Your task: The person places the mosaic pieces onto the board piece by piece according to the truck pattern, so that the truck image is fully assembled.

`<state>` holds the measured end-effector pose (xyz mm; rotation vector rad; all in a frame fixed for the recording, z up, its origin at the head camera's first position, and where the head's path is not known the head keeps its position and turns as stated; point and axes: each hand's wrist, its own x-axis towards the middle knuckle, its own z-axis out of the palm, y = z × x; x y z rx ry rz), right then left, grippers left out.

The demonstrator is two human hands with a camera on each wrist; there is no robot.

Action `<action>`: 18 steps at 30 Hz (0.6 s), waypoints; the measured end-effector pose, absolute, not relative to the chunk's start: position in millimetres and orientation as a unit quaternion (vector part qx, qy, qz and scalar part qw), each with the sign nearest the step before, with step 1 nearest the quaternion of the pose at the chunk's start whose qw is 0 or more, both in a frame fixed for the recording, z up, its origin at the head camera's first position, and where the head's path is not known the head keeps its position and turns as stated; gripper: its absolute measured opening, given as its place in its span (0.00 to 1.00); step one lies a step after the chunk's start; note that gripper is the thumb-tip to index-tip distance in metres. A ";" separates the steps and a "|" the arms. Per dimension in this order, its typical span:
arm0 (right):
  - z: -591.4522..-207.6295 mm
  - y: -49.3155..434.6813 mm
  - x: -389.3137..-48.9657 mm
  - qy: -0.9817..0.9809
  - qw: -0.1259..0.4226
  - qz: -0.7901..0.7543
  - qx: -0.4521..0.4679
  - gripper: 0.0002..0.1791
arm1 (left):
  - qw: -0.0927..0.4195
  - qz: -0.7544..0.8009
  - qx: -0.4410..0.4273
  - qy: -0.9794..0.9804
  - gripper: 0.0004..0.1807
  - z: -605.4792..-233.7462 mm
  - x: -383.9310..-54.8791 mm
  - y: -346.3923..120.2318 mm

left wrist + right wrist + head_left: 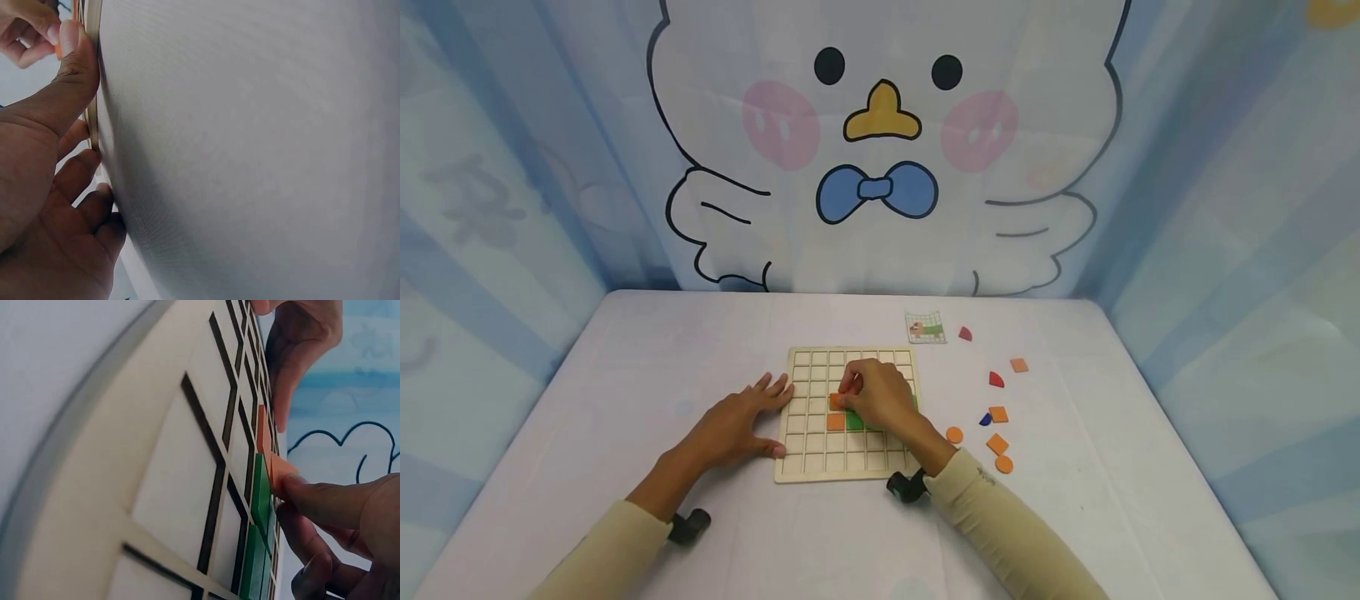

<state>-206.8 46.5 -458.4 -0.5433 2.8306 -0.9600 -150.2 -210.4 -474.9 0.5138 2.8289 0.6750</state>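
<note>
A wooden grid board (808, 463) lies flat on the table. My left hand (730, 427) rests at its left side, fingers spread, with thumb and fingertips against the edge. Over the middle of the grid, my right hand (883, 398) pinches an orange square tile (283, 469) between thumb and fingers, tilted at its cell in the right wrist view. Just below it in the head view, another orange square tile (836, 422) sits in a cell, with a green tile (854, 421) to its right. More green tiles (252, 562) continue along the row, partly hidden by my right hand.
Right of the board lie loose pieces: orange squares (997, 444), orange circles (1003, 464), red quarter-circle pieces (996, 379) and a blue piece (985, 419). A small picture card (926, 327) lies beyond the board's back right corner. A printed curtain (880, 250) hangs behind the table.
</note>
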 end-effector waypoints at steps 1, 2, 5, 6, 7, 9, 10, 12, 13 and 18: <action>-458.9 46.1 -206.7 0.931 0.053 -0.314 -0.179 0.10 | 0.094 0.228 0.173 0.954 0.57 -475.4 -150.3 -210.4; -459.6 46.0 -206.7 0.931 0.055 -0.314 -0.179 0.10 | 0.093 0.229 0.173 0.953 0.57 -475.7 -150.3 -210.4; -460.1 45.5 -206.2 0.931 0.065 -0.310 -0.181 0.09 | 0.092 0.230 0.173 0.953 0.57 -476.6 -150.3 -210.5; -460.2 45.4 -206.0 0.931 0.068 -0.309 -0.182 0.08 | 0.091 0.231 0.174 0.953 0.57 -476.8 -150.3 -210.6; -460.6 45.4 -205.8 0.931 0.071 -0.308 -0.184 0.08 | 0.090 0.233 0.175 0.952 0.57 -476.8 -150.2 -210.6; -460.7 45.4 -205.6 0.930 0.073 -0.307 -0.190 0.07 | 0.088 0.236 0.178 0.951 0.57 -476.7 -149.8 -210.6; -460.9 45.5 -205.7 0.929 0.073 -0.306 -0.193 0.07 | 0.087 0.236 0.179 0.951 0.56 -476.6 -149.6 -210.6; -460.7 46.1 -205.5 0.928 0.071 -0.307 -0.199 0.06 | 0.085 0.239 0.180 0.950 0.56 -476.1 -149.2 -210.4; -460.5 46.6 -205.4 0.927 0.069 -0.308 -0.201 0.06 | 0.085 0.240 0.181 0.950 0.56 -475.8 -149.1 -210.3; -457.4 53.1 -203.9 0.925 0.062 -0.321 -0.192 0.07 | 0.087 0.236 0.177 0.952 0.57 -474.9 -149.1 -210.0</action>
